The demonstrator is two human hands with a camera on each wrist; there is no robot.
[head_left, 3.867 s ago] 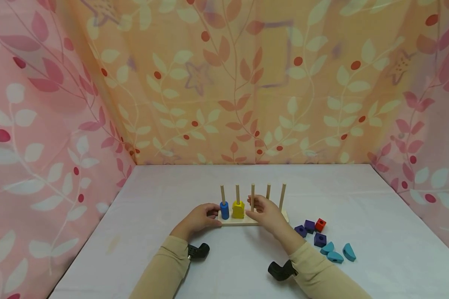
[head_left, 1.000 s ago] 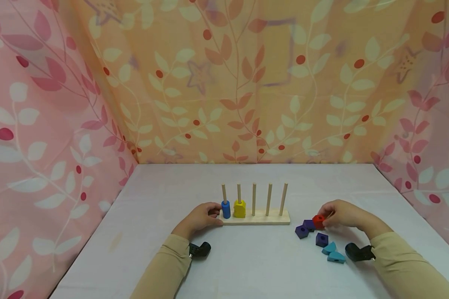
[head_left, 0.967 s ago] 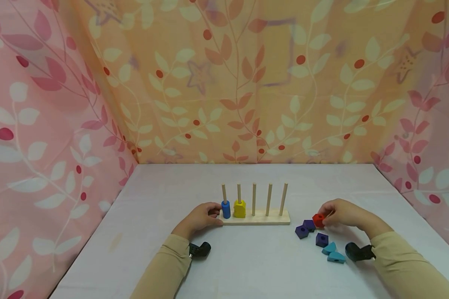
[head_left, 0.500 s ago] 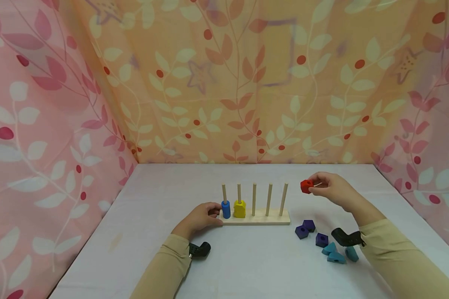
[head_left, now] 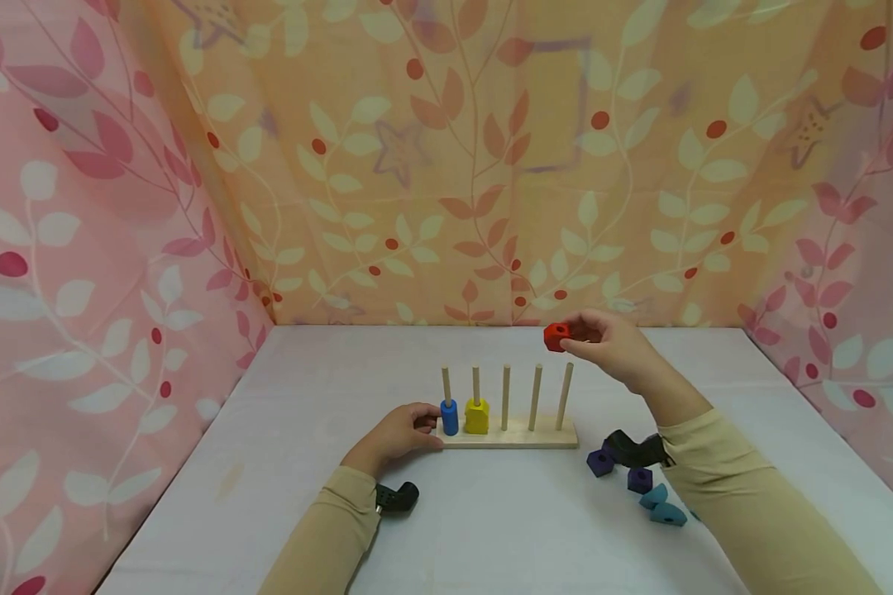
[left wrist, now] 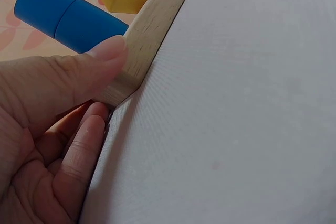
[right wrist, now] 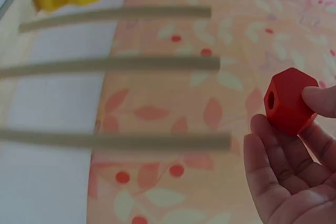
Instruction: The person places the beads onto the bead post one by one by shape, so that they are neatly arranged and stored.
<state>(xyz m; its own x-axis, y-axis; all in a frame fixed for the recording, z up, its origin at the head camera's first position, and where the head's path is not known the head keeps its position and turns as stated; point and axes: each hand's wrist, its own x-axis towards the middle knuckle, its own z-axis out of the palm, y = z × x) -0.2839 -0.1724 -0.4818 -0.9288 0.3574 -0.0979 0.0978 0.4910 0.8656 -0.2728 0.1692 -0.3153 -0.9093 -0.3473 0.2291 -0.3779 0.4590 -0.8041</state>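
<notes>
A wooden peg board (head_left: pixel 524 439) with several upright pegs stands on the table. Blue cylinders (head_left: pixel 449 418) sit on its leftmost peg, and yellow blocks (head_left: pixel 477 416) on the peg beside them. My left hand (head_left: pixel 396 435) grips the board's left end; in the left wrist view the thumb (left wrist: pixel 110 51) presses the wooden edge beside the blue cylinders, with fingers behind the corner. My right hand (head_left: pixel 610 349) pinches a red hexagonal block (head_left: pixel 556 337) above the tops of the right-hand pegs. The block's hole (right wrist: pixel 271 100) shows in the right wrist view, facing the bare pegs.
Purple pentagonal blocks (head_left: pixel 600 463) lie right of the board, one mostly hidden behind the right wrist camera (head_left: pixel 635 449). Nearer me are teal half-round blocks (head_left: pixel 668 514), one almost covered by the right sleeve (head_left: pixel 752 496). A patterned curtain (head_left: pixel 387 207) stands behind the table.
My right hand has left the pegs, taken the red block from beside the purple ones, lifted it and carried it left over the pegs. My left hand stays at the board's end.
</notes>
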